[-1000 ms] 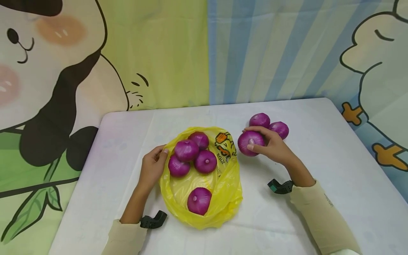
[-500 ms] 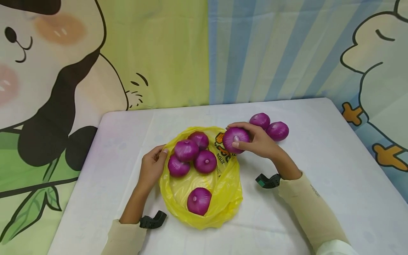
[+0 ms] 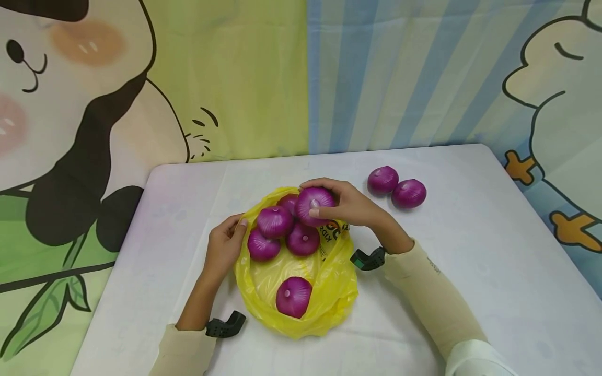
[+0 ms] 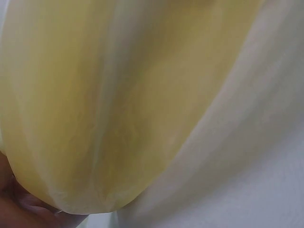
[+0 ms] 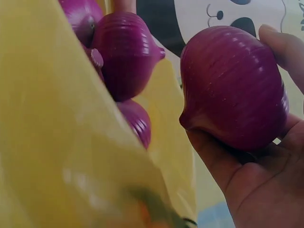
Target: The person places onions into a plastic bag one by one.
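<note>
A yellow plastic bag (image 3: 338, 297) lies spread with its mouth facing up, and several purple onions (image 3: 275, 222) rest inside. One onion (image 3: 293, 296) sits apart from the others near the bag's front. My left hand (image 3: 224, 248) pinches the bag's left rim between thumb and fingers. Over the bag's back right part, my right hand (image 3: 345, 203) grips another onion (image 5: 232, 88), its thumb across the front. In the right wrist view that onion is held apart from those in the bag. The left wrist view is mostly filled by the bag's yellow side (image 4: 118, 104).
Two more purple onions (image 3: 383, 180) lie side by side at the back right of the white table (image 3: 470, 235). A cartoon-printed curtain (image 3: 254, 78) hangs behind the table. Each wrist carries a black device (image 3: 227, 325).
My right hand has carried its onion leftward from beside the bag to over it. The two onions at the back right are now fully uncovered. My left hand stays on the rim.
</note>
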{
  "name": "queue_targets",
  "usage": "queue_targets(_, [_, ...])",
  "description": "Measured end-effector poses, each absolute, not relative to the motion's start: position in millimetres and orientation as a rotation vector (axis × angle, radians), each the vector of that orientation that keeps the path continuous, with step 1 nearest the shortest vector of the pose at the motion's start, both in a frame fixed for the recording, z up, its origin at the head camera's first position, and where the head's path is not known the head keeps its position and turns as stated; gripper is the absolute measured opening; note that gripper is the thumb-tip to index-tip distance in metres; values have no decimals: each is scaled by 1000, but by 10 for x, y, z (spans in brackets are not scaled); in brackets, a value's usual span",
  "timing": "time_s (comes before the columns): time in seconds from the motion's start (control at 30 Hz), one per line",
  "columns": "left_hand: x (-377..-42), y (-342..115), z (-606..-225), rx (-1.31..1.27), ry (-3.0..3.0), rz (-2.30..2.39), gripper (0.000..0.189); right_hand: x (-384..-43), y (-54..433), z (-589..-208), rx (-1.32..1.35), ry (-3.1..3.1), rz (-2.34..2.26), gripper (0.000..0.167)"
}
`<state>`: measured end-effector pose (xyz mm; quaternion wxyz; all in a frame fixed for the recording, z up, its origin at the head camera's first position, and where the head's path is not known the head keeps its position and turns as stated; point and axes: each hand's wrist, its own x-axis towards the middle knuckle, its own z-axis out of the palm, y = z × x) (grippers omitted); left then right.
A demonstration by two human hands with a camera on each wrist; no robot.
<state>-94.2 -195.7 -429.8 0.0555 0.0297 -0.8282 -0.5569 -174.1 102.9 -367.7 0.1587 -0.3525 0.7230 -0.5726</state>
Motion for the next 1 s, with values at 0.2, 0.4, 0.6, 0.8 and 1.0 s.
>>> queue_targets(0.2, [-942,-1966,-4307,72,-2499,-1700,37,-1810,848,-3665,-1050,2038,-1581,51])
queue_targets(0.4, [-942,-1976,-4301,68,-2468,-1711,35,-1878,683,-3637,-1067,2061,-1515,51])
queue_targets(0.6, [-947,-1974,-4289,77,-2465,-1708,35,-1918,530,-3639,-1094,2050,-1499,48])
queue_targets(0.8, [-940,-1959,-4250,107,-2473,-1700,36,-1899,407,-3666,-1094,2042,-1509,48])
queue_targets(1.0, [-847,-1859,-3968,141,-2473,-1721,30,-1878,326,-3707,-1071,2040,-1476,51])
